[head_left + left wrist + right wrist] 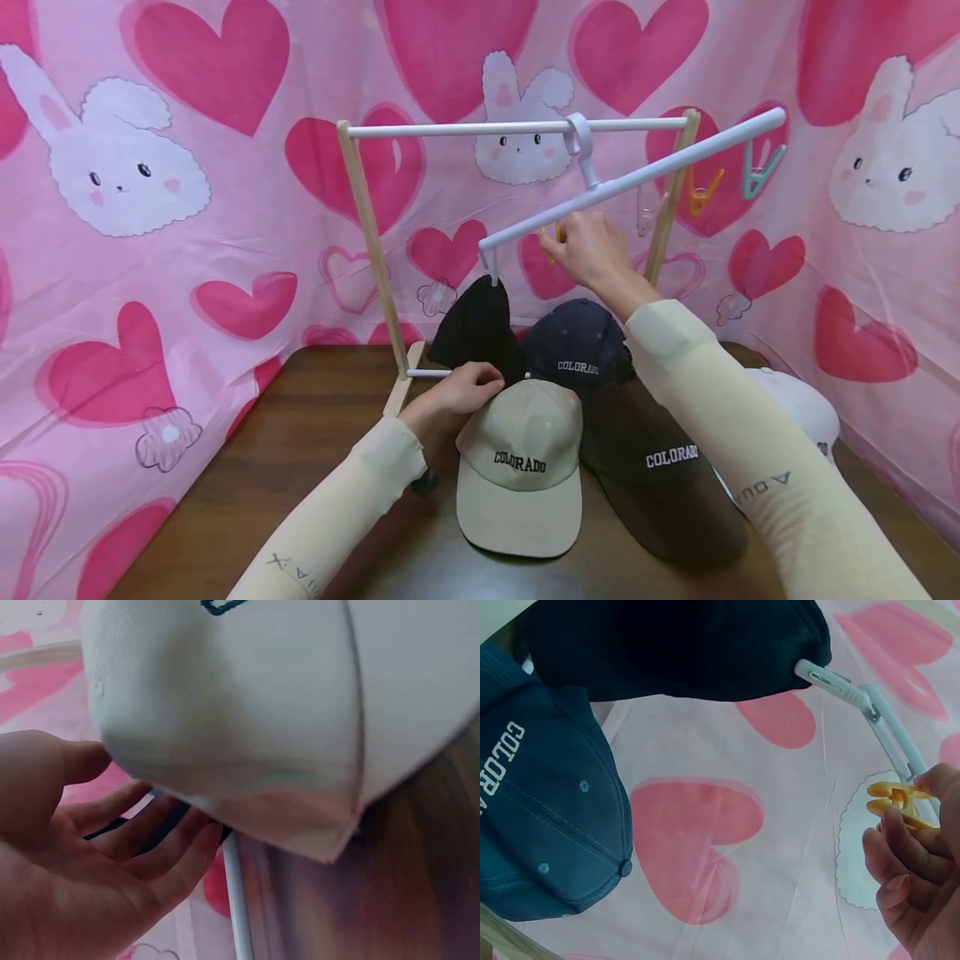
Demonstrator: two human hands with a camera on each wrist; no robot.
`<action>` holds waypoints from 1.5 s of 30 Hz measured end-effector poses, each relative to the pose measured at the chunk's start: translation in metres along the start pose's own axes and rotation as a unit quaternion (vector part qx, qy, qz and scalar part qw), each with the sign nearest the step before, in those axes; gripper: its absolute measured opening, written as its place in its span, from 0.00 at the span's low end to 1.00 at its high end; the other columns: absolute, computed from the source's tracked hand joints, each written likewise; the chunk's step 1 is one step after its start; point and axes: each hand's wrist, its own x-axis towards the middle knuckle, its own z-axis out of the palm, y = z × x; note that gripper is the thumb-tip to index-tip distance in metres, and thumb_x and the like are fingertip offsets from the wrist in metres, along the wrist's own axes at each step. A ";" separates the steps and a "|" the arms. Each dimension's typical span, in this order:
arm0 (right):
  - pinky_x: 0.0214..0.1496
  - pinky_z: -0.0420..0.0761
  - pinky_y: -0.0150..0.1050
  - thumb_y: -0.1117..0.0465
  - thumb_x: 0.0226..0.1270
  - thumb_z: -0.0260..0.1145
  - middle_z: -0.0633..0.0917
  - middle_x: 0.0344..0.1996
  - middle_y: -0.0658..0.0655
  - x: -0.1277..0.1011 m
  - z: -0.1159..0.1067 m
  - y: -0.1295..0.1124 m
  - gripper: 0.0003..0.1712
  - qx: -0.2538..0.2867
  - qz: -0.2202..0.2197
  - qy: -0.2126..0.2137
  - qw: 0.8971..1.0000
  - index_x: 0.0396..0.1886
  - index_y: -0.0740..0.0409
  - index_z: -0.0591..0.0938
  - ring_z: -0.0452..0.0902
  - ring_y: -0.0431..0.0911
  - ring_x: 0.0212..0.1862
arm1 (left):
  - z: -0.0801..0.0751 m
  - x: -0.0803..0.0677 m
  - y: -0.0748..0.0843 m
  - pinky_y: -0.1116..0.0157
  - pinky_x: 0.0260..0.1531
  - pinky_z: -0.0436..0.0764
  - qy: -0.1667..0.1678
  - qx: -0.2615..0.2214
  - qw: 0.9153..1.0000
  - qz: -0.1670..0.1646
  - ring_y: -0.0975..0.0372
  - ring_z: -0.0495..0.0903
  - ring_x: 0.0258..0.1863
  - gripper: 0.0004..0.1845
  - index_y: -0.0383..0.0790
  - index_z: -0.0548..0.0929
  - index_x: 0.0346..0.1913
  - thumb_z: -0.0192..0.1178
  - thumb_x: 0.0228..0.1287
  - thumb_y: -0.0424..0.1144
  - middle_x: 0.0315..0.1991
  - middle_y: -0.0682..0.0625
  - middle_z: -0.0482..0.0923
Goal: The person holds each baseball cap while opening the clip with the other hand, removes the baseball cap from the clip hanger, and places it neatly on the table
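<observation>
Pink heart cloth backs your table (315,417). Your right hand (592,250) pinches the yellow clip (896,801), opening it; your left hand (457,392), fingers relaxed, steadies the beige cap (521,467).

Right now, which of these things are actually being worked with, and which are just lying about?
In use:
right hand pinching the yellow clip
white hanger bar
black cap hanging from it
left hand touching the beige Colorado cap

Lying about:
navy cap
brown cap
white cap
orange clip
green clip

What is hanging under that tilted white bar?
A black cap hangs clipped at its low end; the right hand pinches a yellow clip. Orange and green clips hang higher; another is partly hidden.
</observation>
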 end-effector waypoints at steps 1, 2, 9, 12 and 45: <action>0.20 0.70 0.39 0.47 0.75 0.62 0.79 0.17 0.57 0.000 0.000 0.000 0.22 -0.003 -0.002 0.004 1.000 0.26 0.58 0.84 0.73 0.51 0.20 | -0.001 -0.002 -0.003 0.55 0.54 0.80 0.000 0.007 1.000 0.002 0.55 0.78 0.47 0.15 0.34 0.82 0.56 0.54 0.78 0.40 0.48 0.45 0.83; 0.20 0.70 0.40 0.47 0.74 0.63 0.79 0.17 0.57 0.000 0.001 0.000 0.23 -0.008 -0.004 0.008 1.000 0.25 0.58 0.84 0.73 0.51 0.19 | -0.003 -0.004 -0.005 0.54 0.55 0.80 0.003 0.020 1.000 0.005 0.55 0.79 0.47 0.14 0.34 0.83 0.55 0.54 0.78 0.40 0.47 0.45 0.83; 0.20 0.71 0.41 0.46 0.71 0.67 0.78 0.16 0.57 0.000 0.003 0.002 0.24 -0.021 -0.012 0.026 0.999 0.22 0.59 0.83 0.73 0.51 0.19 | -0.009 -0.018 -0.022 0.53 0.56 0.79 0.021 0.072 0.997 -0.017 0.55 0.80 0.47 0.12 0.35 0.85 0.51 0.57 0.76 0.40 0.46 0.46 0.84; 0.21 0.73 0.41 0.47 0.71 0.67 0.79 0.17 0.57 0.001 0.003 0.002 0.23 -0.019 -0.007 0.029 0.999 0.23 0.59 0.84 0.74 0.51 0.20 | -0.009 -0.021 -0.028 0.54 0.52 0.79 0.035 0.079 0.995 -0.045 0.55 0.79 0.45 0.12 0.35 0.87 0.48 0.58 0.75 0.40 0.43 0.46 0.84; 0.20 0.71 0.41 0.53 0.74 0.64 0.74 0.11 0.56 -0.008 0.019 -0.026 0.24 -0.041 -0.078 0.045 0.995 0.16 0.59 0.82 0.71 0.49 0.17 | -0.016 -0.021 -0.043 0.63 0.29 0.75 0.241 -0.001 0.968 0.077 0.58 0.71 0.25 0.12 0.33 0.84 0.36 0.58 0.77 0.37 0.22 0.51 0.71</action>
